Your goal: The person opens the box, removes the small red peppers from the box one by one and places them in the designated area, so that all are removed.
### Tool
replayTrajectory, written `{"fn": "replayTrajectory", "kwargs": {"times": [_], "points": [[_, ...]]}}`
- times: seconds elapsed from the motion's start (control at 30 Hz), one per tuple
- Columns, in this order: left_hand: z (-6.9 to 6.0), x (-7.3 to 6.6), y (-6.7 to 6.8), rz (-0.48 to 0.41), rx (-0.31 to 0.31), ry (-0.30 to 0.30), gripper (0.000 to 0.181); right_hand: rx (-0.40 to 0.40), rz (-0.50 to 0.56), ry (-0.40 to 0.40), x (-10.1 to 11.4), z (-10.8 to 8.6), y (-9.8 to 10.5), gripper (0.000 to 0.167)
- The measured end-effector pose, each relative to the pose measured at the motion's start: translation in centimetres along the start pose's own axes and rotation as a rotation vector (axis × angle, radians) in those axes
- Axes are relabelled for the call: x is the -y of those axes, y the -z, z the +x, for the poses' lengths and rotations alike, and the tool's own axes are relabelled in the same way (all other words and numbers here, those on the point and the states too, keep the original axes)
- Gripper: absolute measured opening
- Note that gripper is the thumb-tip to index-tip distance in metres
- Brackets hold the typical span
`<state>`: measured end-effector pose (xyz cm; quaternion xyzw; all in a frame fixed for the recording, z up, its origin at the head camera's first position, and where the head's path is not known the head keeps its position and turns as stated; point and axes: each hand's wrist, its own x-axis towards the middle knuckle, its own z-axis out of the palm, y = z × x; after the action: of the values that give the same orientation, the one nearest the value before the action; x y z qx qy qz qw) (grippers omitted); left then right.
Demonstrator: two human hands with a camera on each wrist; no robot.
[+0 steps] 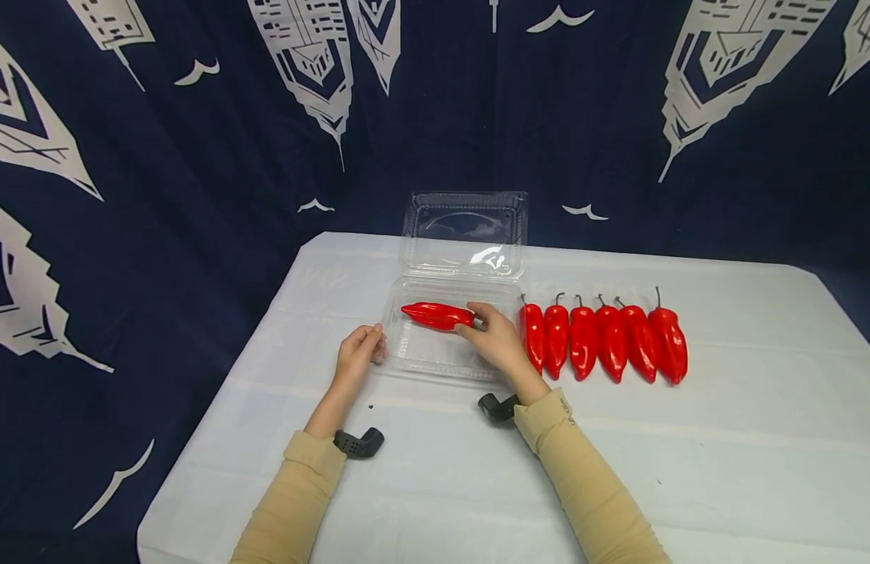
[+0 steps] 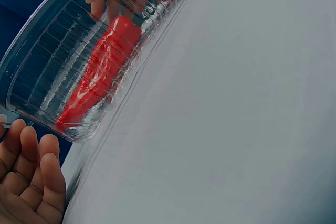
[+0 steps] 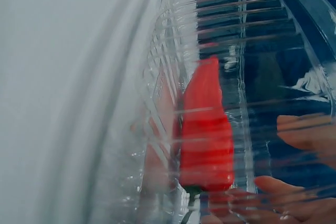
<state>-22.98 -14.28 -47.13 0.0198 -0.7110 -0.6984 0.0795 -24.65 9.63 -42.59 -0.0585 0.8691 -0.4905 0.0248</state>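
A hinged clear plastic container (image 1: 414,356) lies with its lid raised at the back. One red pepper (image 1: 437,316) lies crosswise inside, its tip to the left and stem end to the right. My right hand (image 1: 497,338) is over the container at the stem end, thumb and fingers spread apart around it. In the right wrist view the fingertips (image 3: 302,131) stand beside the pepper (image 3: 206,135), seen through the ribbed wall. My left hand (image 1: 357,352) pinches the container's left rim; its curled fingers (image 2: 31,153) show below that corner in the left wrist view.
To the right of the container, several red peppers (image 1: 611,343) lie in a row, stems toward the back. The clear lid (image 1: 465,235) leans up near the table's back edge. A dark blue patterned cloth (image 1: 491,133) hangs behind the white table (image 1: 724,439).
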Motion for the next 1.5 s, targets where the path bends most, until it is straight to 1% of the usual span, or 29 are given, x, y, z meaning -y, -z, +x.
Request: {"fn": "replayTrajectory", "kwargs": {"times": [0.17,0.4,0.67,0.8,0.83,1.03,1.07,1.33,1.5], "points": [[0.05,0.03,0.06,-0.007,0.012,0.005,0.028,0.015,0.001,-0.008,-0.09,0.02,-0.06,0.056],[0.05,0.21,-0.05,0.005,0.001,-0.010,0.027,0.032,0.017,-0.019,-0.10,-0.06,-0.07,0.056],[0.07,0.25,-0.11,0.020,-0.009,-0.032,0.028,0.055,-0.014,-0.036,-0.13,-0.01,-0.13,0.055],[0.03,0.26,-0.05,0.014,-0.002,-0.034,0.028,0.078,-0.022,-0.041,-0.12,-0.02,-0.21,0.054],[-0.18,-0.16,-0.07,0.017,0.004,-0.029,0.028,0.083,-0.026,-0.037,-0.15,-0.01,-0.23,0.054],[-0.18,-0.07,-0.03,0.016,0.000,-0.029,0.028,0.106,-0.040,-0.024,-0.24,-0.04,-0.24,0.051],[0.02,0.35,0.02,0.013,-0.004,-0.034,0.028,0.108,-0.045,-0.022,-0.20,-0.06,-0.23,0.050],[0.16,0.07,0.18,0.008,0.018,0.007,0.028,0.106,-0.062,-0.037,-0.15,0.06,-0.29,0.048],[0.08,-0.07,0.17,0.007,0.027,0.013,0.027,0.101,-0.060,-0.049,-0.12,0.15,-0.34,0.047]]}}
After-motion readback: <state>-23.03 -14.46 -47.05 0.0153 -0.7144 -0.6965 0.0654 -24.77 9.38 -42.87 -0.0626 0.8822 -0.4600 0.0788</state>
